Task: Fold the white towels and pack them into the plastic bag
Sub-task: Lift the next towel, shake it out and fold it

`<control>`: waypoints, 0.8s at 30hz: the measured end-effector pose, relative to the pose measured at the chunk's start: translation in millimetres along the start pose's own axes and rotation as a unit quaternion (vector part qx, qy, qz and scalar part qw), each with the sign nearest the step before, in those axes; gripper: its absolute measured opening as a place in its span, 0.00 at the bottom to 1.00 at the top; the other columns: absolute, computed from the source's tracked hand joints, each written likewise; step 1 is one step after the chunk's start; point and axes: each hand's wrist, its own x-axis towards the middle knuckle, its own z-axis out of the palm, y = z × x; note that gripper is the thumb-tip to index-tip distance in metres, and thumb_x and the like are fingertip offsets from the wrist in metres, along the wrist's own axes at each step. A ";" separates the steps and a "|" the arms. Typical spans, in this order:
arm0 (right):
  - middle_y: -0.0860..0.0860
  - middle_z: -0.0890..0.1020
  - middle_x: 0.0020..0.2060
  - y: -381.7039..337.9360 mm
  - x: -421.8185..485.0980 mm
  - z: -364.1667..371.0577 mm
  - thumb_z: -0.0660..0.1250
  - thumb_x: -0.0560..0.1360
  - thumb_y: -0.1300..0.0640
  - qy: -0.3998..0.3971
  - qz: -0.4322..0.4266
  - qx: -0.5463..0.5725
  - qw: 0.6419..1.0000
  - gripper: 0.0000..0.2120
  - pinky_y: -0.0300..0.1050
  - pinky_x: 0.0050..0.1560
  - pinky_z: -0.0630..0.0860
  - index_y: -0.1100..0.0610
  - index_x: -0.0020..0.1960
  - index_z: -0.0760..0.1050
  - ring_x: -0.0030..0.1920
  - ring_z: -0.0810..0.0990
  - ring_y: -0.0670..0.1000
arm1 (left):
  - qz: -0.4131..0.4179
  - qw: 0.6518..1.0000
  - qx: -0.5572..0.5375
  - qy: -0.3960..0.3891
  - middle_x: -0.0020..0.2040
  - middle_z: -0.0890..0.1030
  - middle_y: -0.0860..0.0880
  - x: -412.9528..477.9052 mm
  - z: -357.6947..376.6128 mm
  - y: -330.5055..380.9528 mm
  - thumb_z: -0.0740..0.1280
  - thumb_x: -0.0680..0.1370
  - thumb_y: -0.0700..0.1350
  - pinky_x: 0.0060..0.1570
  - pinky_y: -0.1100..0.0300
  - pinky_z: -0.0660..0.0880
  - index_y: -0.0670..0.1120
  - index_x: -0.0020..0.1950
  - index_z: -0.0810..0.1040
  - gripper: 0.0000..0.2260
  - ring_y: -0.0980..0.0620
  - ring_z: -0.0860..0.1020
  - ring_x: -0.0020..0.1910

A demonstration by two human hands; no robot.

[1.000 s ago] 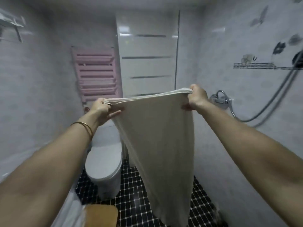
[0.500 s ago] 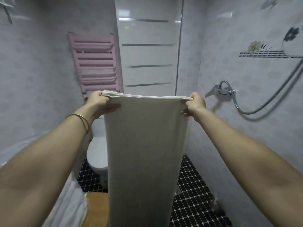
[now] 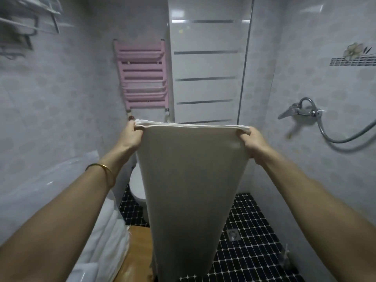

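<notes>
Item, one white towel point(image 3: 191, 180): I see it hanging lengthwise at frame centre, held up at arm's reach, its top edge stretched level and showing several stacked layers; its lower end runs off the bottom of the view. Item, two hands: left hand point(image 3: 132, 135) grips the top left corner with fingers curled round the layered edge; right hand point(image 3: 252, 141) grips the top right corner the same way, fingers closed on the cloth. One gold bangle point(image 3: 101, 169) on the left wrist. Room to move: to the right of the towel lies open black mosaic floor point(image 3: 254, 231) up to the right wall, with one drain point(image 3: 233, 235) set in it. The left side is tight: one white cloth pile point(image 3: 109, 231) sits low at the left, with clear plastic point(image 3: 61, 180) over its upper part; whether that plastic is the bag I cannot tell. One wooden surface point(image 3: 138, 253) lies just beside the pile and partly behind the towel's left edge. One toilet point(image 3: 136, 186) stands behind the towel, half hidden by it. Back wall: one pink towel rail point(image 3: 142, 78) and one white panel point(image 3: 205, 68) with five dark horizontal stripes. Right wall: one shower tap point(image 3: 299, 110) with one hose point(image 3: 345, 139), well apart from the towel. Upper left: one wall rack point(image 3: 30, 21), blurred.
</notes>
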 end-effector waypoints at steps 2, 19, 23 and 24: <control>0.59 0.80 0.47 1.6 -3.4 8.7 0.59 0.79 0.56 0.024 -0.003 -0.036 0.999 0.13 0.50 0.47 0.75 0.63 0.55 0.76 0.45 0.76 0.55 | -0.013 0.998 -0.043 0.046 0.59 0.77 0.40 -9.9 0.2 -4.8 0.56 0.79 0.38 0.55 0.53 0.71 0.39 0.62 0.72 0.13 0.46 0.73 0.54; 0.57 0.81 0.56 11.5 -28.2 -2.4 0.69 0.70 0.56 -0.310 0.263 0.169 0.898 0.23 0.48 0.52 0.77 0.59 0.64 0.73 0.50 0.81 0.55 | -0.080 0.995 0.001 0.060 0.57 0.80 0.41 -9.0 -10.7 3.5 0.54 0.77 0.40 0.61 0.48 0.73 0.45 0.57 0.81 0.17 0.39 0.76 0.58; 0.61 0.80 0.56 41.4 -37.9 6.7 0.69 0.65 0.67 -0.310 0.308 0.233 0.869 0.29 0.50 0.51 0.76 0.66 0.66 0.69 0.50 0.80 0.56 | -0.100 0.993 -0.053 0.042 0.55 0.81 0.40 -9.6 -9.1 9.2 0.55 0.76 0.40 0.59 0.45 0.75 0.45 0.55 0.82 0.17 0.39 0.77 0.55; 0.61 0.79 0.55 48.8 -41.3 12.7 0.72 0.63 0.67 -0.311 0.318 0.235 0.864 0.32 0.52 0.51 0.76 0.67 0.66 0.69 0.50 0.80 0.58 | -0.100 0.992 -0.060 0.039 0.54 0.81 0.41 -10.2 -8.2 11.2 0.55 0.76 0.39 0.58 0.45 0.76 0.45 0.53 0.83 0.17 0.39 0.78 0.55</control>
